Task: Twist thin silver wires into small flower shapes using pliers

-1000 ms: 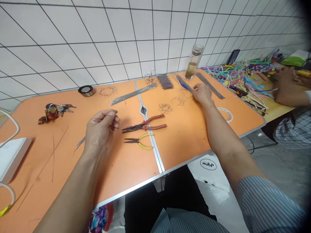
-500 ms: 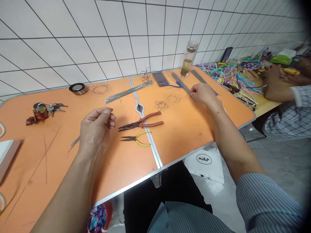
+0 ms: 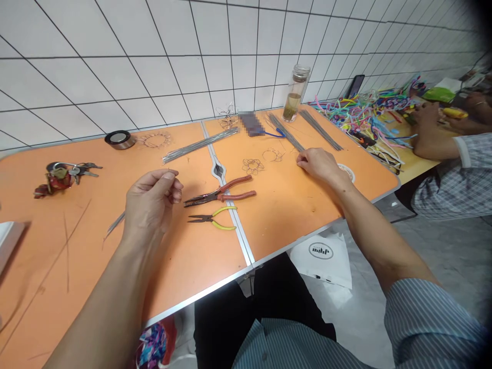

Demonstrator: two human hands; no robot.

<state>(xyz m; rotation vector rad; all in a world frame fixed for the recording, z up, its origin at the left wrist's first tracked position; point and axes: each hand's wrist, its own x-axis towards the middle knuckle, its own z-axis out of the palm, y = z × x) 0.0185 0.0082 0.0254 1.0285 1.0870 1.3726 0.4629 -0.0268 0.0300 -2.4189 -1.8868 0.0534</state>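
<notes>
My left hand (image 3: 151, 202) is raised over the left half of the table, thumb and forefinger pinched together. Whatever sits in that pinch is too thin to make out. Reaching across the right half, my right hand (image 3: 321, 163) has its fingers drawn together at the near end of a bundle of grey wires (image 3: 286, 132); what they hold is hidden. Between the hands lie red-handled pliers (image 3: 221, 192) and yellow-handled needle-nose pliers (image 3: 212, 218). Beyond them are a flower-shaped wire piece (image 3: 252, 166) and a wire ring (image 3: 272, 155).
More wire bundles (image 3: 202, 144) (image 3: 321, 129) lie toward the back. A tape roll (image 3: 120, 139), keys (image 3: 77, 171), and a glass bottle (image 3: 295, 95) stand or lie around. On the adjoining table, a co-worker's arm (image 3: 434, 136) rests near colourful pipe cleaners (image 3: 380, 110).
My right hand has come slightly nearer to me and lower, uncovering a round white mark on the table. The left hand keeps its pinch. The whole view has shifted slightly.
</notes>
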